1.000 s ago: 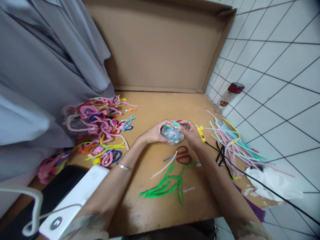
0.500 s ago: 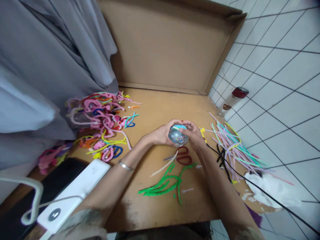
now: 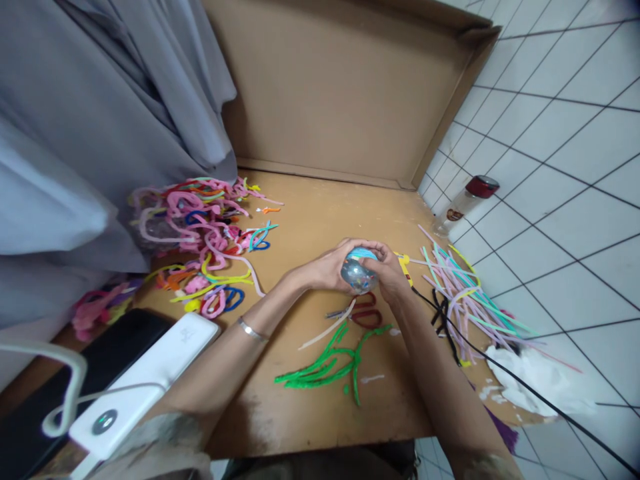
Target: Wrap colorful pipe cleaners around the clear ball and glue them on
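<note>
From my remote post, I have the left hand [image 3: 331, 268] and right hand [image 3: 393, 275] clamped around the clear ball [image 3: 357, 279], over the middle of the desk [image 3: 320, 217], seemingly steadying it; shifting fingers calls for one palm supporting its smooth side.

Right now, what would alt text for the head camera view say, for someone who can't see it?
The left hand and right hand together hold a clear, speckled ball above a brown table. Nearer the person lie red-handled scissors and green strips; tangled colourful pipe cleaners sit on the left, straighter ones on the right.
</note>
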